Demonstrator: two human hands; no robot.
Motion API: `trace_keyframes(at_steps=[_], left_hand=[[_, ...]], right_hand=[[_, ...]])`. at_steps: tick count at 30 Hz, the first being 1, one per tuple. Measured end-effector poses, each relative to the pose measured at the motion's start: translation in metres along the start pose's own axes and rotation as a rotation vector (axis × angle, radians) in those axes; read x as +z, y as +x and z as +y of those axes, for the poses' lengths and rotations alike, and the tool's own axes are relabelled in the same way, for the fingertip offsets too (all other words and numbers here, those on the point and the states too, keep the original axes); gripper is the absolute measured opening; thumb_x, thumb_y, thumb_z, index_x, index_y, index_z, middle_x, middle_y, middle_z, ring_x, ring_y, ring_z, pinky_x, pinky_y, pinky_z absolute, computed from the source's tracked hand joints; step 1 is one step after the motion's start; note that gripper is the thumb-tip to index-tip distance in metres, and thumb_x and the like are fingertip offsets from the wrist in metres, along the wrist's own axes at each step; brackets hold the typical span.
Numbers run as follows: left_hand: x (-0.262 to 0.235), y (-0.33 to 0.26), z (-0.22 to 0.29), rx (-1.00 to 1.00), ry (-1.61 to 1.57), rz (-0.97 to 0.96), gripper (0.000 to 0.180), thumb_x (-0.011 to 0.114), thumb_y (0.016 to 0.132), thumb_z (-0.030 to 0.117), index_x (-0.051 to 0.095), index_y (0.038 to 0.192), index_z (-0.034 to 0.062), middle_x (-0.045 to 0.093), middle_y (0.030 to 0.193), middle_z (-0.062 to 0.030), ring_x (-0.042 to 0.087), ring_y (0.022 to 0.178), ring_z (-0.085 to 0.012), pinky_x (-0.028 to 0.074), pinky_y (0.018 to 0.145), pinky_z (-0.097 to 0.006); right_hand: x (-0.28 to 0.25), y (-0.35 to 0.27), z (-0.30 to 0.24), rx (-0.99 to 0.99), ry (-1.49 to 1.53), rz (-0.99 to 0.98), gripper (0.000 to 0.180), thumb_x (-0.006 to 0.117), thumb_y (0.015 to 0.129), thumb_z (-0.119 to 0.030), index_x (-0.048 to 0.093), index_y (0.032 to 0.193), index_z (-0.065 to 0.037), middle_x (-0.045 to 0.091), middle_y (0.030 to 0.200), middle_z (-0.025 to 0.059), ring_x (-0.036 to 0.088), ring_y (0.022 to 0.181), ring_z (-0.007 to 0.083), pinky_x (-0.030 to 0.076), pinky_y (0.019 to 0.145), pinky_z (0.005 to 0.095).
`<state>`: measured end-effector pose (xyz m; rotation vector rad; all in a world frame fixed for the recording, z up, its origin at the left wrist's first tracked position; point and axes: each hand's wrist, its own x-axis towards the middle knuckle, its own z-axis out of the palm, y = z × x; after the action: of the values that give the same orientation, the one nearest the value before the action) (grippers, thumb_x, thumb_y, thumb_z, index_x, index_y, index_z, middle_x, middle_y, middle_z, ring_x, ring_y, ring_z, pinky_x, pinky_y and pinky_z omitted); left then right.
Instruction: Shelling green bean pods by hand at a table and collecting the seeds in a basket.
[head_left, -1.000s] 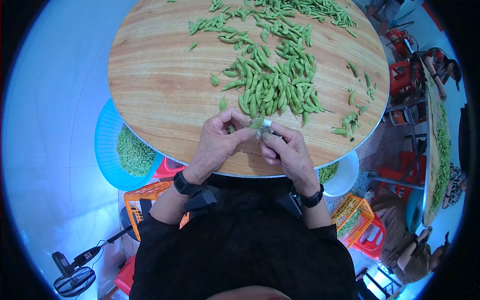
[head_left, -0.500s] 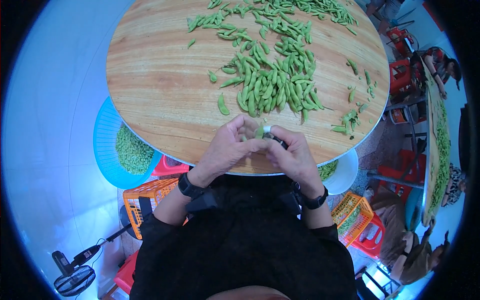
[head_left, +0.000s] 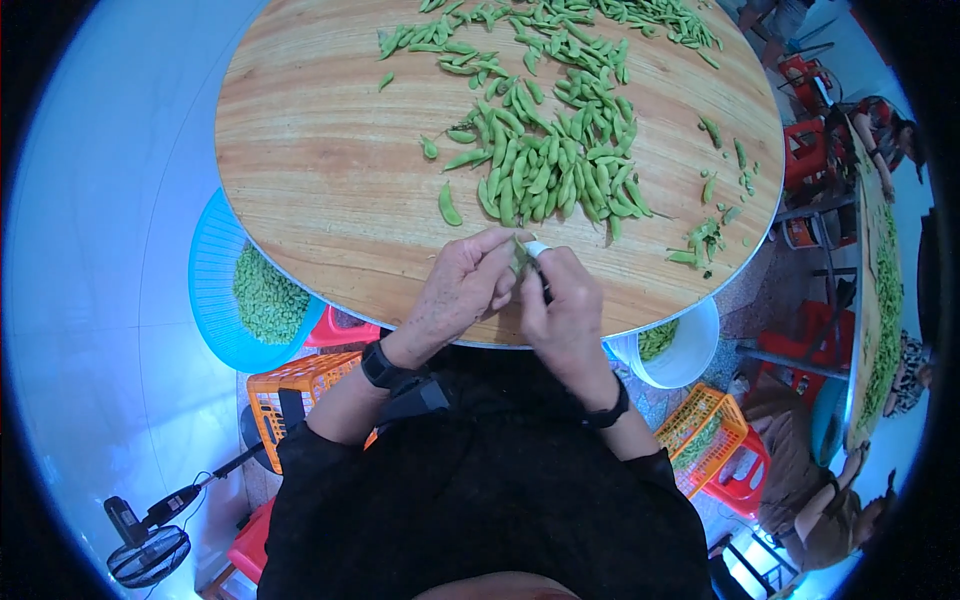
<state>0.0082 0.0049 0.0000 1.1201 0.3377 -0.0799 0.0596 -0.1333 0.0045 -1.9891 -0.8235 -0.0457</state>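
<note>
— Bean pod [head_left: 519, 256], one green one, is sitting between the two hands at the lower middle of the frame, right at the near edge of the round wooden bench [head_left: 320, 170].

— Which hand is holding it?

— Both. The left hand [head_left: 462, 288] is pinching it with its fingertips pressed together, and the right hand [head_left: 562, 300] is pinching it from the other side, thumb up by a small white thing on a finger.

— Is anything changing?

— Yes. A second ago the hands were lying lower and flatter on the bench edge. Now they are sitting closer together and the pod is standing up between the fingertips. It looks like the pod is being worked open, but that is only my guess.

— Where are the other pods?

— A big pile of pods [head_left: 550, 165] is lying just above the hands. One loose pod [head_left: 448, 204] is lying apart, to the left of the pile.

— What is hard to see?

— Most of the held pod is hiding behind the fingers. I cannot tell what the white thing is. A blue basket [head_left: 215, 290] with green bits is peeking out under the bench at the left, and a white bucket [head_left: 690, 355] at the lower right is partly hiding too.
</note>
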Motion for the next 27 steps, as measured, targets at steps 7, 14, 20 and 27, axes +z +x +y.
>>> trace_keyframes(at_steps=[7, 14, 20, 27], left_hand=[[0.028, -0.002, -0.01, 0.15, -0.102, 0.279, 0.025, 0.042, 0.094, 0.011, 0.061, 0.108, 0.0004, 0.058, 0.083, 0.0009, 0.049, 0.067, -0.003, 0.039, 0.058, -0.017], [0.025, 0.003, -0.012, 0.33, 0.084, 0.231, 0.022, 0.041, 0.089, 0.008, 0.058, 0.097, -0.004, 0.062, 0.104, -0.0149, 0.055, 0.082, -0.0105, 0.046, 0.073, -0.026], [0.021, 0.006, -0.021, 0.745, 0.775, 0.311, 0.029, 0.044, 0.089, 0.004, 0.057, 0.114, -0.0015, 0.061, 0.101, -0.0051, 0.056, 0.08, -0.0079, 0.046, 0.07, -0.021], [0.024, 0.006, -0.013, 0.125, -0.377, 0.132, 0.017, 0.047, 0.099, 0.012, 0.055, 0.111, 0.0019, 0.056, 0.082, 0.0, 0.05, 0.068, -0.0044, 0.042, 0.057, -0.019]], right_hand=[[0.023, -0.007, -0.007, -0.209, -0.285, 0.107, 0.031, 0.063, 0.078, 0.001, 0.054, 0.106, 0.007, 0.051, 0.094, 0.0168, 0.062, 0.066, 0.0294, 0.05, 0.049, 0.0363], [0.025, -0.006, 0.003, -0.278, -0.349, 0.17, 0.037, 0.063, 0.075, 0.001, 0.054, 0.11, 0.008, 0.055, 0.099, 0.0183, 0.064, 0.067, 0.0285, 0.052, 0.047, 0.0349], [0.022, -0.002, 0.005, -0.277, -0.284, 0.239, 0.03, 0.061, 0.078, 0.002, 0.056, 0.108, 0.008, 0.057, 0.096, 0.0192, 0.064, 0.069, 0.0296, 0.052, 0.05, 0.0355], [0.008, 0.003, 0.001, 0.007, 0.104, 0.169, 0.026, 0.058, 0.084, 0.001, 0.059, 0.11, 0.005, 0.057, 0.081, 0.0126, 0.059, 0.064, 0.0225, 0.046, 0.054, 0.0339]])
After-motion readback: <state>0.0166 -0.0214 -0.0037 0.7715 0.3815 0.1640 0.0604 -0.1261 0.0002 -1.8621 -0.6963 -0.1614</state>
